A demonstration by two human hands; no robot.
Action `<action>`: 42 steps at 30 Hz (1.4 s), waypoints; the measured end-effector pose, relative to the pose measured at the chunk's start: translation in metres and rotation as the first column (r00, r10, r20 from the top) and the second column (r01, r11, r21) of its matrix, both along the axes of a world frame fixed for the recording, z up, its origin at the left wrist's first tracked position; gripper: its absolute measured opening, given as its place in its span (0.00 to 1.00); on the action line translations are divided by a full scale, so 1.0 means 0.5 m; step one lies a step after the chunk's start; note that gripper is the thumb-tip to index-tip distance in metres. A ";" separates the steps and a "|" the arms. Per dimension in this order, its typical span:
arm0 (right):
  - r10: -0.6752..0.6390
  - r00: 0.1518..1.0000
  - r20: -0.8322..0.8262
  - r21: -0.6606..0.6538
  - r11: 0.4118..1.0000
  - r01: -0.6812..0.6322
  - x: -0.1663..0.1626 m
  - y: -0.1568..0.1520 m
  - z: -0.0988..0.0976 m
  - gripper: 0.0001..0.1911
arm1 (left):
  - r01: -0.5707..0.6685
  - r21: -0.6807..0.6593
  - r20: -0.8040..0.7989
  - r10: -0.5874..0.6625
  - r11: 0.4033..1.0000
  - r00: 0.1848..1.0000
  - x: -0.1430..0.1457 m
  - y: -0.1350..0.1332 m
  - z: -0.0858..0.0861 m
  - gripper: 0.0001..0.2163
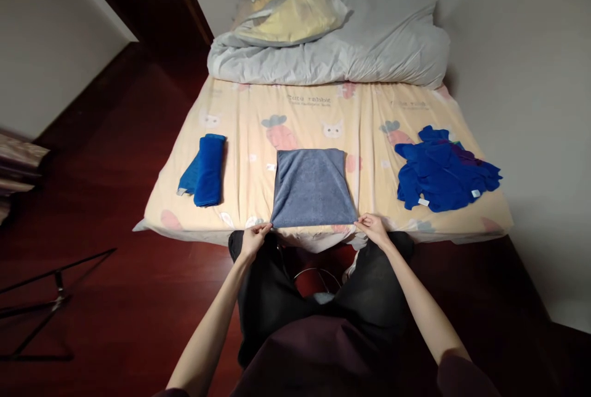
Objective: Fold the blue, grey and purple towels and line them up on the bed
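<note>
Head view, seated person at the foot of a bed. A folded grey towel (310, 188) lies flat on the cartoon-print bedsheet (258, 114), centred across the mattress, with its near edge right at the foot edge. The left hand (253, 240) pinches the near left corner, fingers closed on the cloth. The right hand (373, 229) pinches the near right corner in the same way (thumb on top, as far as can be seen).

To the left, well apart, lies a folded blue towel (205, 169). To the right, equally apart, is a loose heap of blue cloths (443, 175). A grey duvet (369, 46) and a yellow pillow (295, 15) are bunched at the head end.

Risk (a judgement): with its near edge already at the mattress edge, any tug toward the body could drag the grey towel off onto the dark floor (115, 212). If one hand pulled harder than the other, the stacked layers could shear and the fold would skew.

Orientation: the grey towel looks close to square, so its long axis cannot be fixed with confidence. Its sides run along the bed's length, and its near and far edges lie parallel to the foot edge. It is not rotated.
</note>
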State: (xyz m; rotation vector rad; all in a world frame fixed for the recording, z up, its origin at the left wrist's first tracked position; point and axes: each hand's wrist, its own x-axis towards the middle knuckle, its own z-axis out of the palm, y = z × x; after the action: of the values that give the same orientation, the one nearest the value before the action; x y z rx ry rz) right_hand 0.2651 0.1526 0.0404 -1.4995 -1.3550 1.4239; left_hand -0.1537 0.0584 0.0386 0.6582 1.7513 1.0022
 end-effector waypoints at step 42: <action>0.138 0.933 0.331 0.307 0.920 -0.245 -0.162 0.654 -0.078 0.14 | 0.338 0.032 -0.719 -0.213 0.941 0.661 -0.084 0.639 -0.018 0.09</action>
State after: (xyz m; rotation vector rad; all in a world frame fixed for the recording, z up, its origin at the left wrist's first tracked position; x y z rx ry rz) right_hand 0.1842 0.4794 0.0016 -1.4164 -1.8796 1.0191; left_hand -0.1956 0.3781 0.0297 1.5379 2.1317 0.7104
